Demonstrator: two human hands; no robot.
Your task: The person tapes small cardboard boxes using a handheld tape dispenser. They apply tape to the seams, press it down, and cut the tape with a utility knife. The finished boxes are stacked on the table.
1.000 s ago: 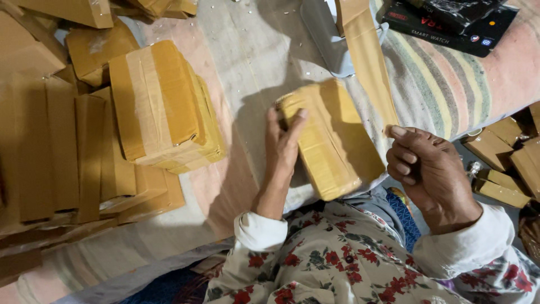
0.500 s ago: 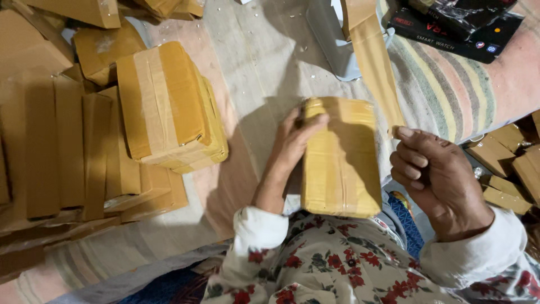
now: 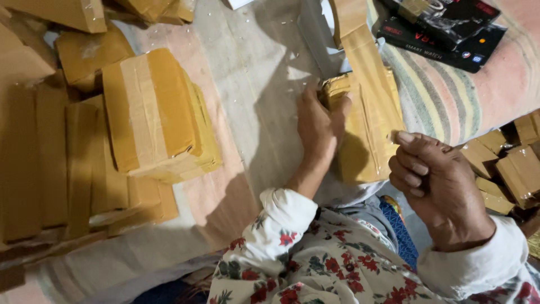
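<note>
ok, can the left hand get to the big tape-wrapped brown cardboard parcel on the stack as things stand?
Probably yes. The left hand rests on the small taped brown box, and only bare cloth lies between it and the big tape-wrapped brown parcel. Nothing blocks a sideways reach.

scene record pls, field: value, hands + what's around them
left hand: flat on the upper left corner of a tan taped parcel, steadying it
right hand: fingers curled, pinching the brown tape strip at the parcel's right edge
surface: striped cloth
left side: taped box on a stack of flat parcels
upper right: black product boxes
right edge: small brown boxes
</note>
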